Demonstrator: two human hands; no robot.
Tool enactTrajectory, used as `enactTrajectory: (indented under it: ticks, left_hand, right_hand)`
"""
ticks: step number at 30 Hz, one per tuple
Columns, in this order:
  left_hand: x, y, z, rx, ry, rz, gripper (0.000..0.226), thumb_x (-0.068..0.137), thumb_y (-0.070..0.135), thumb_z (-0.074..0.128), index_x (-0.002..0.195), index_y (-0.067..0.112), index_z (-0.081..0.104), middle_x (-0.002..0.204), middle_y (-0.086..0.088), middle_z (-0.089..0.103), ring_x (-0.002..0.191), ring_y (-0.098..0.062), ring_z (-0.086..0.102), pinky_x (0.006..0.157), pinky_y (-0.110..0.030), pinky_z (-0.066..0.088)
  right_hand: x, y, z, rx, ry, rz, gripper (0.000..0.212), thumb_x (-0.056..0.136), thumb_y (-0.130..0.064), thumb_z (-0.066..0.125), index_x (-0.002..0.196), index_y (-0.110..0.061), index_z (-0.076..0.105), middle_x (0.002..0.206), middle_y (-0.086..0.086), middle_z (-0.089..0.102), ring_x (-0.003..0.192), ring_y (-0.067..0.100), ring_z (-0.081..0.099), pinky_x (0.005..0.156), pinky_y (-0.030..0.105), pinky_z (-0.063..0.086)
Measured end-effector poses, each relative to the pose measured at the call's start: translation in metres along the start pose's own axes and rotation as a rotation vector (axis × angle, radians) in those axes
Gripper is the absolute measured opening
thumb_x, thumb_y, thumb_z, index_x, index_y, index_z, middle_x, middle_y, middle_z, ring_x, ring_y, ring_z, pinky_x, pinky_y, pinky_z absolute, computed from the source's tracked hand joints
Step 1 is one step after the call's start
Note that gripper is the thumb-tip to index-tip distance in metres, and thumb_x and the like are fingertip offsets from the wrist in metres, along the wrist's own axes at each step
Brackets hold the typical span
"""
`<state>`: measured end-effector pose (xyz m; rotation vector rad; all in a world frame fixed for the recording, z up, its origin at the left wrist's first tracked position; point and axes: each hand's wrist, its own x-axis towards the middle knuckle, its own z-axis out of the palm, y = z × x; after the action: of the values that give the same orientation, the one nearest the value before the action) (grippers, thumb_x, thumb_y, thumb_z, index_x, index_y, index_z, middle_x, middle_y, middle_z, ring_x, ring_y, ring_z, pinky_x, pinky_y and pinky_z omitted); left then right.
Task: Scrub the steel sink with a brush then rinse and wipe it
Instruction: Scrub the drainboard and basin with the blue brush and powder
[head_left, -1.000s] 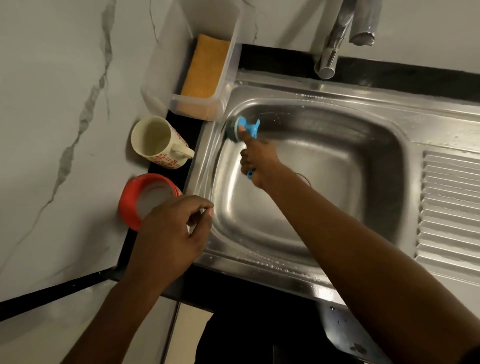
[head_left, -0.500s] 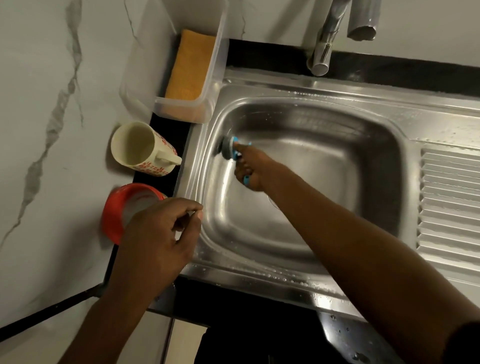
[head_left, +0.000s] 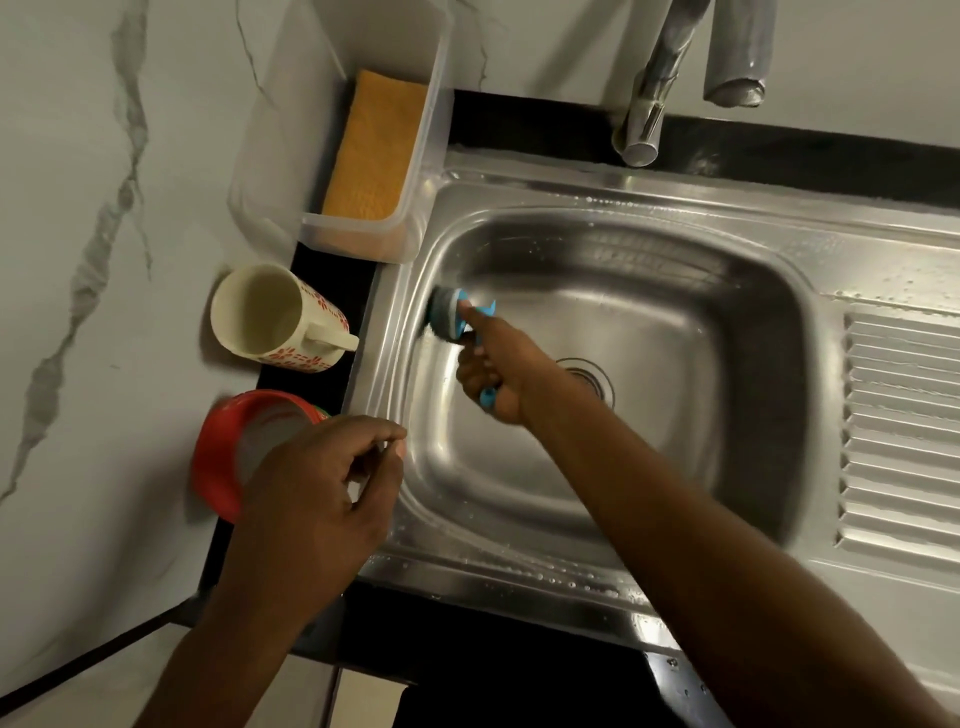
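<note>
Gripping the blue handle of the brush (head_left: 451, 318), the right hand (head_left: 493, 371) reaches across the steel sink (head_left: 519, 569) from the near right. Its fingers are curled round the handle and the forefinger is stretched along it towards the head. The grey scrub head is pressed against the left wall of the basin, near the far left corner, below the rim. The end of the handle sticks out under the palm.

The left hand (head_left: 317, 488) hovers over the near left corner of the sink rim. Its fingers are loosely curled with the thumb close to the fingertips, and nothing shows in it. The drain (head_left: 589, 384) lies in the basin floor just right of the right hand. Water droplets sit on the near rim. The ribbed draining board (head_left: 904, 426) runs along the right side, and the tap (head_left: 649, 104) stands at the far edge.

On the dark counter strip left of the sink stands a clear plastic tub (head_left: 418, 208) with an orange cloth (head_left: 371, 150) inside. Nearer is a cream mug (head_left: 270, 317) with red patterns, lying tilted with its handle towards the sink. Nearest is a red container (head_left: 213, 462), partly hidden by the left hand.
</note>
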<state>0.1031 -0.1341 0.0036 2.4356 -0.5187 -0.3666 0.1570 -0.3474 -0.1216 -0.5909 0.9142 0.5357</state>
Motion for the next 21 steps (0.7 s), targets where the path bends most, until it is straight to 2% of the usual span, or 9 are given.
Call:
enactTrajectory:
  ticks: [3, 5, 8, 11, 14, 18, 21]
  left_hand:
    - [0.0, -0.002, 0.006, -0.018, -0.033, -0.015, 0.012, 0.096, 0.024, 0.069, 0.105, 0.022, 0.077, 0.086, 0.019, 0.07, 0.086, -0.007, 0.069, 0.073, -0.018, 0.055]
    - [0.002, -0.004, 0.007, -0.01, -0.041, -0.01, 0.012, 0.097, 0.026, 0.068, 0.105, 0.024, 0.077, 0.086, 0.017, 0.071, 0.083, -0.008, 0.069, 0.07, -0.024, 0.057]
    - [0.007, -0.003, 0.005, -0.007, -0.008, -0.012, 0.013, 0.097, 0.025, 0.069, 0.106, 0.022, 0.077, 0.086, 0.016, 0.071, 0.083, -0.007, 0.069, 0.073, -0.018, 0.054]
    - [0.006, -0.002, 0.002, 0.011, -0.002, 0.005, 0.015, 0.097, 0.025, 0.068, 0.107, 0.021, 0.077, 0.088, 0.017, 0.071, 0.086, -0.005, 0.067, 0.077, -0.01, 0.049]
    - [0.007, -0.004, 0.004, 0.011, -0.021, 0.021, 0.015, 0.097, 0.027, 0.067, 0.106, 0.021, 0.078, 0.087, 0.017, 0.071, 0.083, -0.005, 0.067, 0.075, -0.015, 0.052]
    - [0.006, -0.002, 0.006, -0.009, -0.009, 0.025, 0.011, 0.098, 0.024, 0.069, 0.105, 0.023, 0.078, 0.086, 0.018, 0.071, 0.081, -0.006, 0.069, 0.071, -0.024, 0.057]
    - [0.008, 0.001, 0.005, -0.011, 0.014, 0.049, 0.015, 0.1, 0.029, 0.067, 0.106, 0.021, 0.078, 0.087, 0.017, 0.071, 0.081, -0.007, 0.069, 0.072, -0.02, 0.055]
  right_hand:
    - [0.013, 0.002, -0.001, 0.026, 0.039, -0.063, 0.055, 0.099, -0.045, 0.066, 0.133, -0.004, 0.058, 0.059, -0.003, 0.036, 0.042, 0.004, 0.028, 0.035, 0.015, 0.029]
    - [0.034, -0.017, 0.0, 0.038, 0.117, -0.064, 0.053, 0.1, -0.046, 0.064, 0.13, -0.002, 0.059, 0.057, -0.003, 0.037, 0.039, 0.004, 0.029, 0.034, 0.017, 0.028]
    - [0.047, -0.022, 0.002, 0.054, 0.193, 0.02, 0.041, 0.1, -0.048, 0.063, 0.117, -0.011, 0.055, 0.054, -0.004, 0.037, 0.036, 0.004, 0.029, 0.034, 0.016, 0.027]
    - [0.033, -0.02, 0.001, 0.079, 0.085, -0.023, 0.042, 0.1, -0.047, 0.063, 0.111, -0.008, 0.056, 0.054, -0.005, 0.035, 0.037, 0.003, 0.028, 0.034, 0.014, 0.026]
    - [0.024, -0.03, 0.0, 0.04, 0.021, -0.119, 0.04, 0.099, -0.048, 0.065, 0.096, -0.008, 0.058, 0.057, -0.005, 0.033, 0.041, 0.003, 0.025, 0.034, 0.015, 0.027]
    - [0.048, -0.017, -0.003, 0.049, 0.131, 0.035, 0.044, 0.099, -0.05, 0.064, 0.113, -0.01, 0.054, 0.053, -0.004, 0.037, 0.037, 0.004, 0.029, 0.033, 0.016, 0.028]
    - [0.039, -0.021, -0.002, -0.002, 0.116, 0.003, 0.045, 0.098, -0.051, 0.064, 0.11, -0.007, 0.058, 0.054, -0.004, 0.038, 0.038, 0.004, 0.029, 0.033, 0.017, 0.029]
